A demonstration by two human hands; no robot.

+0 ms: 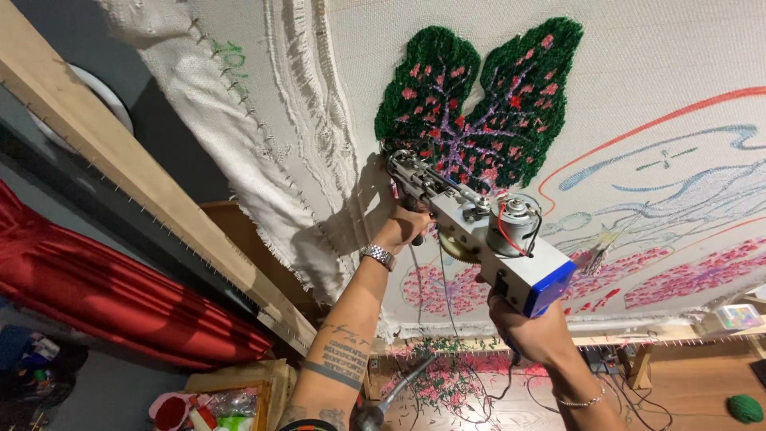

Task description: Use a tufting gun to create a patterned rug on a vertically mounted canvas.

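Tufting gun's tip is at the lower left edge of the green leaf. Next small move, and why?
Probably guide the tufting gun along the green leaf edge: its tip meets the cloth at the border, with the left hand on the front grip and the right hand on the rear handle.

One tufting gun, two hands, left and right, one stretched cloth, one tufted green leaf shape, one wristwatch, one bracelet, one red curtain, one green yarn ball
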